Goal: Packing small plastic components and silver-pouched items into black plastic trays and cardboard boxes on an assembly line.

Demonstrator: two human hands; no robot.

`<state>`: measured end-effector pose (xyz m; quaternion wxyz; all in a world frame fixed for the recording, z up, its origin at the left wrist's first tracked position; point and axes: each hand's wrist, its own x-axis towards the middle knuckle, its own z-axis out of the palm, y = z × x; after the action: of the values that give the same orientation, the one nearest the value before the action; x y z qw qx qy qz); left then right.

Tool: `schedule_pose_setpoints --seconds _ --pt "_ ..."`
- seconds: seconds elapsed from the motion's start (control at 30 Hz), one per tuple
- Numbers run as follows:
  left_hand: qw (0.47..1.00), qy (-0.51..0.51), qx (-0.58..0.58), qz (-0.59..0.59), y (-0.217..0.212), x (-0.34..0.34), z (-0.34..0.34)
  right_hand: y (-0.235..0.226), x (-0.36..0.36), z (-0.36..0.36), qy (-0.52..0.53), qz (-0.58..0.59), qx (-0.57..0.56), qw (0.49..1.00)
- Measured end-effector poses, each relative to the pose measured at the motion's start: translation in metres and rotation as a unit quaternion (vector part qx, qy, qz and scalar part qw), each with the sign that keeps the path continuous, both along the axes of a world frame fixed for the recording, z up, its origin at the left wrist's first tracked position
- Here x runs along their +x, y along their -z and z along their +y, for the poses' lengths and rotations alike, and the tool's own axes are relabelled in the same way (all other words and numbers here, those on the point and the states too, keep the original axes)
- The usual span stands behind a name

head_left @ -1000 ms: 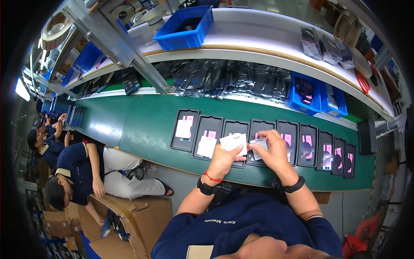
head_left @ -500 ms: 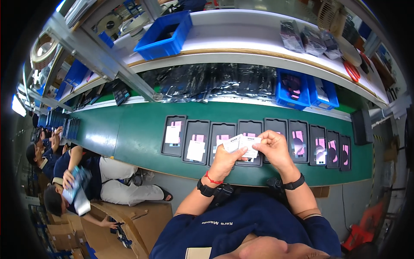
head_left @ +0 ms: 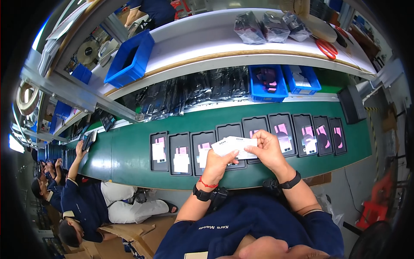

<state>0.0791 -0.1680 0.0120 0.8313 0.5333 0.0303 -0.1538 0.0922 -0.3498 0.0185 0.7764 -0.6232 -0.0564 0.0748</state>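
Observation:
Several white printed cards (head_left: 230, 146) are fanned out between my two hands, above the row of black trays. My left hand (head_left: 219, 165) pinches their left side with the thumb on top. On the other side, my right hand (head_left: 267, 150) grips the cards between thumb and fingers. Beneath them, a black tray (head_left: 230, 129) is partly covered by the cards. To the left, a tray (head_left: 171, 140) contains a white card (head_left: 181, 163) and a pink piece. Right of my hands, another tray (head_left: 296, 146) holds pink and dark pieces in clear film.
The trays stand on a green table (head_left: 129, 146). Behind them are black plastic bags (head_left: 194, 93) and a blue bin (head_left: 268, 96) under a white shelf (head_left: 194, 39). Red-handled scissors (head_left: 326, 49) lie on the shelf. At left, a co-worker (head_left: 86, 207) reaches over the table.
The cards are spread wider between my hands. My view has shifted, so the trays and bins appear further left. The co-worker's arm now reaches over the table with a dark packet.

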Motion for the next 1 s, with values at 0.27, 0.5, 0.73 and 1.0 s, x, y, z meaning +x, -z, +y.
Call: schedule_pose_setpoints --seconds 0.27,0.5,0.73,1.0 --pt "0.994 -0.065 -0.011 0.091 -0.003 0.008 -0.006 0.009 0.010 -0.030 0.083 -0.007 -0.067 0.994" --pt "0.995 -0.064 -0.014 0.070 0.002 0.010 -0.016 0.016 0.008 -0.029 -0.043 0.077 -0.082 0.993" --pt "0.999 -0.037 -0.008 0.036 0.001 0.011 -0.017 0.005 -0.001 -0.019 0.053 -0.013 -0.159 0.986" --pt "0.997 -0.073 -0.009 0.012 0.004 0.015 -0.005 -0.001 -0.004 -0.042 0.092 0.034 -0.032 0.995"
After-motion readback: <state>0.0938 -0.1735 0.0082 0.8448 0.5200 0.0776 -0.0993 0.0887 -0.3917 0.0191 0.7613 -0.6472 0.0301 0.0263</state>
